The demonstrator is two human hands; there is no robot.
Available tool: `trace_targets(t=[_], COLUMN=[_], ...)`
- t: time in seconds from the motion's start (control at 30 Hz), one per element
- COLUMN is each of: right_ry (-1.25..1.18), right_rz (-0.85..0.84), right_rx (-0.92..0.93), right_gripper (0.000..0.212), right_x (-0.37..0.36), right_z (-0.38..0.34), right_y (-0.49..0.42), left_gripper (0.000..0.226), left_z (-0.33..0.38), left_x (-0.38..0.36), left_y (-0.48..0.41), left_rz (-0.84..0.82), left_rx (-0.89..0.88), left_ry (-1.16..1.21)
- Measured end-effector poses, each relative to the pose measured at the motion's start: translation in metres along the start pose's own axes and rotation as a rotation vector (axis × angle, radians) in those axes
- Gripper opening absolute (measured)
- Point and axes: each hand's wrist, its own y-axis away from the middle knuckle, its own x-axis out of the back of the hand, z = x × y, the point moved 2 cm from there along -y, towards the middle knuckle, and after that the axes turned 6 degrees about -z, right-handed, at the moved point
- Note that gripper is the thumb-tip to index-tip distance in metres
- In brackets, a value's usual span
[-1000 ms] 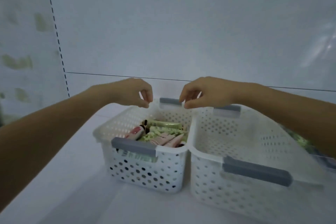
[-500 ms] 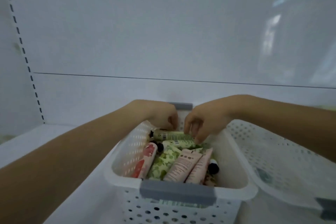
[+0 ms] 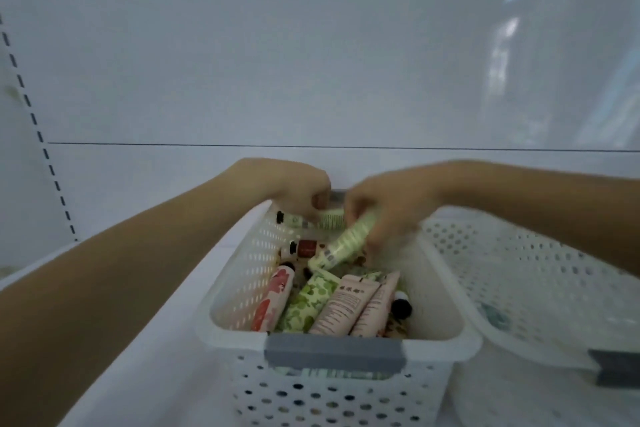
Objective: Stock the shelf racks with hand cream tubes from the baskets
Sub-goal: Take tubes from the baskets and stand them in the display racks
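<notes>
A pale green striped tube (image 3: 343,243) is being gripped by the right hand (image 3: 388,208), and a second striped tube (image 3: 329,219) by the left hand (image 3: 298,194), at the far end of the white perforated plastic basket (image 3: 221,329). Many patterned tubes (image 3: 341,305) are lying inside it, so stocking is judged barely begun.

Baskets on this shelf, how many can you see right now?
2. One basket, front centre, holds hand cream tubes; the left hand and right hand reach into it. The second basket stands close on its right, partly out of frame. Others may be out of view.
</notes>
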Motion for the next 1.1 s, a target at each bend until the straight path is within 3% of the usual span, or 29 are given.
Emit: trace_targets(t=[0.1,0.23,0.4,0.6,0.73,0.9,1.0,1.1], right_ry=[-0.234,-0.737,-1.129,-1.212,-1.257,-1.386,-1.614,-1.601], right_rz=[0.224,0.350,0.517,0.660,0.779,0.850,0.879,0.911], right_rx=[0.082,0.156,0.211,0.232,0.177,0.144,0.251,0.307], right_gripper=[0.024,0.038,0.040,0.045,0.043,0.009,0.007,0.008], right_x=[0.035,0.043,0.038,0.031,0.021,0.003,-0.013,-0.019], right_z=[0.010,0.046,0.084,0.130,0.168,0.216,0.240,0.250], right_y=[0.034,0.065,0.097,0.148,0.182,0.212,0.222,0.224], left_gripper=[0.029,0.020,0.022,0.036,0.033,0.021,0.046,0.053], left_z=[-0.005,0.002,0.031,0.096,0.149,0.214,0.245,0.272], left_x=[0.018,0.031,0.054,0.100,0.124,0.137,0.140,0.140], left_y=[0.014,0.029,0.029,0.016,-0.005,-0.031,-0.042,-0.049], left_rz=[0.131,0.254,0.391,0.606,0.633,0.602,0.660,0.708], left_rx=[0.028,-0.020,0.022,0.041,0.012,0.028,0.093,0.145], left_ry=[0.176,0.726,0.830,0.885,0.946,1.015,1.035,1.184])
